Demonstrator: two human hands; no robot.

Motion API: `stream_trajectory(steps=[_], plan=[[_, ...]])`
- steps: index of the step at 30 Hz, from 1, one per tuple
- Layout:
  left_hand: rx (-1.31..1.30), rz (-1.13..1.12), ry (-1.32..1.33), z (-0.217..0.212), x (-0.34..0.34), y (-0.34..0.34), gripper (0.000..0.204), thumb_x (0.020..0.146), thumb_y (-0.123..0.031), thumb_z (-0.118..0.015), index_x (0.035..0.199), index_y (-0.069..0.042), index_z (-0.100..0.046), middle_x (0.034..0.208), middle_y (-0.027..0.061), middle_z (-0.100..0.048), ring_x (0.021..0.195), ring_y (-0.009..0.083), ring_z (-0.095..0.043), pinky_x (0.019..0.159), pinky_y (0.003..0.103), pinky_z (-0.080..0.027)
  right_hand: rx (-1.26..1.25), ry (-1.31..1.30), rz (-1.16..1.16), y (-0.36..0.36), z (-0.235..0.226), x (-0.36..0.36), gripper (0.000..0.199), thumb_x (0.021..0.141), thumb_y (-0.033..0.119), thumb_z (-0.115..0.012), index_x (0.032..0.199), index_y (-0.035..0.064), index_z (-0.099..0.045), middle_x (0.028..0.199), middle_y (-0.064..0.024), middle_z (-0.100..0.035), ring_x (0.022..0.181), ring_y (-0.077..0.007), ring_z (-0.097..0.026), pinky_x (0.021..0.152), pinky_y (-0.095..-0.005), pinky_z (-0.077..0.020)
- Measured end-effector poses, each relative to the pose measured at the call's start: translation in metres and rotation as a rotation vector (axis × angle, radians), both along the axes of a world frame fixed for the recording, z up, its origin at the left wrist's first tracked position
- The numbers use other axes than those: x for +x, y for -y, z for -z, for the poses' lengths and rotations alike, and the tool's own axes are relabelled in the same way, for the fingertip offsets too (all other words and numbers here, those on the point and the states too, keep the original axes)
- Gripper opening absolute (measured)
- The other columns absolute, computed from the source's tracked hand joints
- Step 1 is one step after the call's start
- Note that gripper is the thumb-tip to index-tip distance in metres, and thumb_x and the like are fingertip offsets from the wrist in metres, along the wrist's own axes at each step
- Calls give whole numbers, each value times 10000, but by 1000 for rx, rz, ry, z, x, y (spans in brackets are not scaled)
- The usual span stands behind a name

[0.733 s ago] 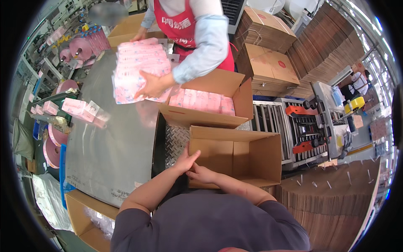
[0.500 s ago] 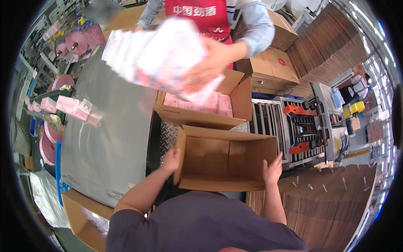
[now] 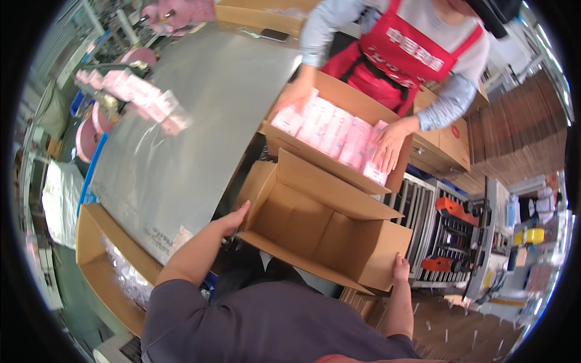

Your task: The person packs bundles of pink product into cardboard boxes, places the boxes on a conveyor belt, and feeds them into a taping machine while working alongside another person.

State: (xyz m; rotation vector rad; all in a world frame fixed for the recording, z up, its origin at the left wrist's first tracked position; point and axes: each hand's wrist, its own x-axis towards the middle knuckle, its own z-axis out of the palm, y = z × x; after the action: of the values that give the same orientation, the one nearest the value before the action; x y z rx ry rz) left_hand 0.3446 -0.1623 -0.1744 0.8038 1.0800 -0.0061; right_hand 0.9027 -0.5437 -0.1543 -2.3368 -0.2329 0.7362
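Head view: open corrugated carton (image 3: 321,187) between my hands — left hand (image 3: 235,219) pinching its left end, right hand (image 3: 400,269) its right flap, presumably to balance it from both ends. Just beyond my grip, a co-worker's hand (image 3: 392,142) lies on pink packs (image 3: 336,133) in a second carton (image 3: 311,160). Cardboard hides most of my fingers — carton's underside not visible.

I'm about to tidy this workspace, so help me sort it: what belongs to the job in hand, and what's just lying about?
In the job:
open carton, between left hand and right hand
pink packs in the far carton, at a co-worker's hands

Apparently just lying about:
dark, phone-like slab on the table
clear plastic in the lower-left carton
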Motion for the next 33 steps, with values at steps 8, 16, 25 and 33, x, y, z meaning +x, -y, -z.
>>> stream_trajectory(steps=[8,16,25,33], plan=[[176,0,-88,-119,-87,64,926,927,-778,-80,1439,-134,-507,1557,179,-342,1446,352,-295,1186,463,-209,-833,618,-666,-148,-90,-154,1052,888,574,-590,1531,-78,-72,1609,-278,-72,1490,-424,-111,1192,-515,-182],[916,-730,-439,-168,-226,116,318,971,-212,-627,1251,-62,-634,1084,72,-698,993,158,-633,890,311,-504,-878,174,-1031,-141,61,-101,696,905,436,-534,1315,-120,-458,1424,-355,-369,1328,-400,-420,1065,-407,-383],[450,-614,-1350,-74,-414,214,546,826,-252,-720,1301,-33,-563,1260,215,-616,1177,363,-592,1020,432,-468,-1094,276,-1504,-151,55,-71,488,952,414,-476,1266,60,-597,1374,-180,-555,1259,-344,-535,1012,-547,-409],[375,-1172,-880,-100,-433,237,317,971,-160,-544,1265,-56,-603,1155,98,-688,957,166,-667,812,344,-535,-1127,294,-1559,-156,36,-81,473,958,425,-471,1292,115,-596,1372,-140,-572,1261,-329,-545,1003,-588,-402]])
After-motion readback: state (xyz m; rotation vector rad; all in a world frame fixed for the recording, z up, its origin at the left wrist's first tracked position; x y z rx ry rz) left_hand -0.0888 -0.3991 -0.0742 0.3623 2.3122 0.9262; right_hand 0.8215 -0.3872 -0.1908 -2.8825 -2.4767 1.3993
